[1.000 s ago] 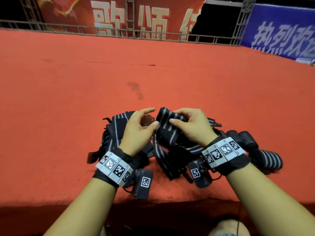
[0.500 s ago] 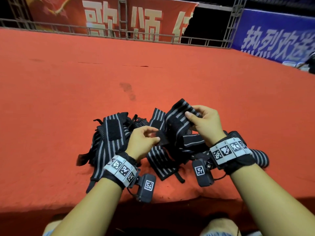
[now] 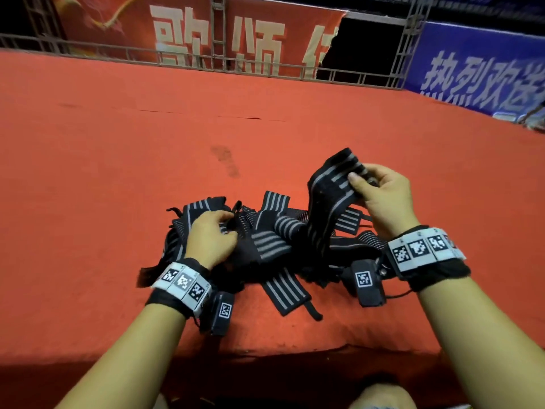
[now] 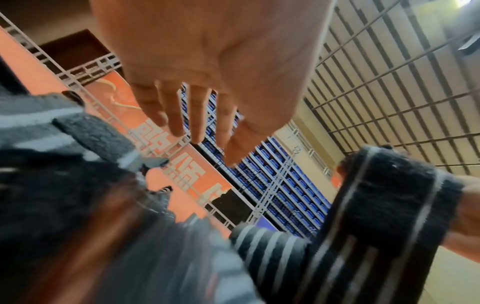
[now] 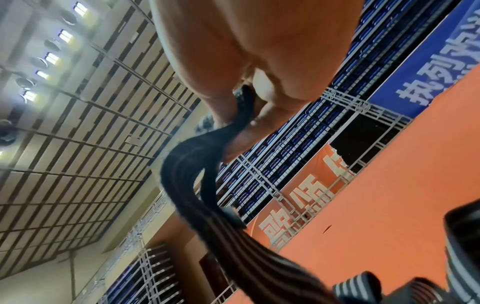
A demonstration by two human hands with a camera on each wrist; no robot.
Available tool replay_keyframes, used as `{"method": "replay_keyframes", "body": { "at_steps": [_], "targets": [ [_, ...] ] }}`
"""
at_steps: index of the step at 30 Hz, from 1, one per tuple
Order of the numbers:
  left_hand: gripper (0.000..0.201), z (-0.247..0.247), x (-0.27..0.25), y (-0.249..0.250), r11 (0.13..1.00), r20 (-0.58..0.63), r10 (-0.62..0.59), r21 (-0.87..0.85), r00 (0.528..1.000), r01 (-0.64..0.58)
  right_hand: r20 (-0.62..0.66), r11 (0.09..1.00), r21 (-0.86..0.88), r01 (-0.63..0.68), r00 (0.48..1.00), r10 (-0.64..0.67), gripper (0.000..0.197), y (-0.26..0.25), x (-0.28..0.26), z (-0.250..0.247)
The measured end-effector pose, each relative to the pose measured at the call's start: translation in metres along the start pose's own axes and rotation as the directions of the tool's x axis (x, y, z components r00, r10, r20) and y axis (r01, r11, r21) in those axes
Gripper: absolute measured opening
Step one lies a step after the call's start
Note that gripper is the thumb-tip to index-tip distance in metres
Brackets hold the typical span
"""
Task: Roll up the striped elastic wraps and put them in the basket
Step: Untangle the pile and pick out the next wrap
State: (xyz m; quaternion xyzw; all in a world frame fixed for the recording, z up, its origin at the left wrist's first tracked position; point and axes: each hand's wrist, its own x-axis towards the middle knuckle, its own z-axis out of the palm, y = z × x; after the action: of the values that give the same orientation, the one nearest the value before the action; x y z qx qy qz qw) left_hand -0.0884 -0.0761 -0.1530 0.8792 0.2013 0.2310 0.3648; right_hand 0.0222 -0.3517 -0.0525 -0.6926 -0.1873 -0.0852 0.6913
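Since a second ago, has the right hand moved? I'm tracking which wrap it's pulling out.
Yes. The right hand has lifted the striped wrap up and rightward, away from the pile on the red carpet.

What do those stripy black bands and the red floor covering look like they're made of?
The lifted striped wrap in the right hand looks like woven elastic fabric: matte, fuzzy-edged, bending limply. The red covering seems to be low-pile carpet or felt: dull, stained, faintly seamed.

red banner: 歌颂 | blue banner: 热烈欢迎

Fuzzy matt knit wraps, rough red carpet, metal truss
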Motion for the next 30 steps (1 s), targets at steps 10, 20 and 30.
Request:
{"method": "replay_keyframes", "body": {
  "at_steps": [10,20,30],
  "targets": [
    [0.073,0.045,-0.031,0.064,0.8,0.372,0.329,-0.598,0.868,-0.047,0.252,0.989,0.138,0.059,0.963,-0.093,0.019,-0.047,-0.023,0.042],
    [0.024,0.03,-0.039,0.006,0.883,0.462,0.076,-0.443,0.884,0.156,-0.033,0.985,0.154,0.081,0.997,-0.077,0.015,-0.07,0.019,0.031],
    [0.035,-0.014,-0.037,-0.003,0.953,0.22,0.028,-0.299,0.975,0.04,0.097,0.997,0.052,-0.06,0.994,0.054,0.024,-0.015,-0.008,0.048]
  ]
}}
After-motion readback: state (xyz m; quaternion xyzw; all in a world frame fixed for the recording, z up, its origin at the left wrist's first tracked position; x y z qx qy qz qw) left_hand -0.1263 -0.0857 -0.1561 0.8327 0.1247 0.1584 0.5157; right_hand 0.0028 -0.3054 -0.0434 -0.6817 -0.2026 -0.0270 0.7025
